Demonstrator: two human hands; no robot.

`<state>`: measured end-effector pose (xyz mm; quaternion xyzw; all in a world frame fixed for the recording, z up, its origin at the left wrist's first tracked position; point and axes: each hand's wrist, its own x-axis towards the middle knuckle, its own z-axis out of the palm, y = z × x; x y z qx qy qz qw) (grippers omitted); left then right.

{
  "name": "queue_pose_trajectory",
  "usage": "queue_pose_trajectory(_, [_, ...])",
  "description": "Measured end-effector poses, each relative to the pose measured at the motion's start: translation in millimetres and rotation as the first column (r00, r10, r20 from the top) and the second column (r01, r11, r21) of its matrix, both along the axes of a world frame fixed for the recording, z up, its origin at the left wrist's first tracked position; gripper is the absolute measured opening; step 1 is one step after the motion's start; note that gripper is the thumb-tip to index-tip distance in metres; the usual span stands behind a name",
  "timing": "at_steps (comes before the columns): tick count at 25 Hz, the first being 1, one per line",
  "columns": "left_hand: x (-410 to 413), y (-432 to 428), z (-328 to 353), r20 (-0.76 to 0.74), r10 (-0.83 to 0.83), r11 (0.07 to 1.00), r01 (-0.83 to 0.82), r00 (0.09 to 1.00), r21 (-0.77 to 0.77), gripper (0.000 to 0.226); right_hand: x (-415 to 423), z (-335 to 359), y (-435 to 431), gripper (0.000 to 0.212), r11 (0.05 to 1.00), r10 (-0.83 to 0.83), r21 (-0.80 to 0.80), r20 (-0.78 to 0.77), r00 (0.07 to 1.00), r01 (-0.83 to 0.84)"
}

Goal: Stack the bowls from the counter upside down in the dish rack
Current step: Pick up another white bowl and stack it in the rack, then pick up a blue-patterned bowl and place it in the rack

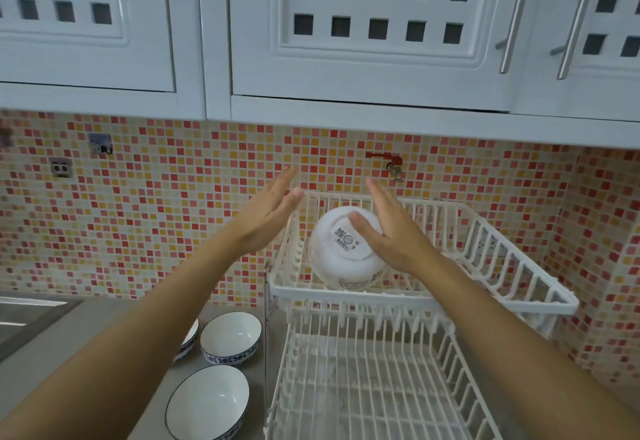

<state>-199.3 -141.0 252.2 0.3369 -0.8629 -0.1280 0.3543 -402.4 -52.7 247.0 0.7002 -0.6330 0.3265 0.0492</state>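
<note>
A white bowl (337, 252) lies upside down in the top tier of the white two-tier dish rack (346, 292), a label on its base. My right hand (391, 228) hovers just right of it, fingers spread, the thumb over the bowl's base. My left hand (268, 213) is open above the rack's left rim, apart from the bowl. On the grey counter to the rack's left stand three upright white bowls with blue rims: one nearest me (207, 401), one behind it (230, 337), and a third (190, 337) mostly hidden by my left forearm.
The rack's lower tier (363, 387) holds nothing. A steel sink (20, 315) lies at far left. White wall cabinets (363, 41) hang low overhead. A red tap (389, 162) sticks out of the mosaic-tiled wall behind the rack.
</note>
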Motion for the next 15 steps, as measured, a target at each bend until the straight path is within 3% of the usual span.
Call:
queue_pose_trajectory(4, [43.7, -15.0, 9.7, -0.047, 0.099, 0.993, -0.102, 0.994, -0.061, 0.055, 69.8, 12.1, -31.6, 0.07, 0.995, 0.097, -0.025, -0.024, 0.995, -0.097])
queue_pose_trajectory(8, [109.0, -40.3, 6.2, 0.008, 0.234, 0.972, -0.234, 0.972, -0.038, 0.057, 147.9, 16.2, -71.8, 0.068, 0.998, 0.06, -0.032, -0.061, 0.996, -0.062])
queue_pose_trajectory(12, [161.1, -69.5, -25.2, 0.104, 0.348, 0.931, -0.356, 0.932, 0.08, 0.059, 219.8, -19.3, -113.0, 0.067, 0.99, 0.033, 0.134, 0.133, 0.991, -0.051])
queue_pose_trajectory(15, [187.5, -85.9, -76.6, 0.196, 0.345, 0.906, -0.38, 0.918, 0.185, 0.059, 252.9, -81.3, -137.3, 0.066, 0.96, -0.108, 0.279, 0.239, 0.965, 0.038])
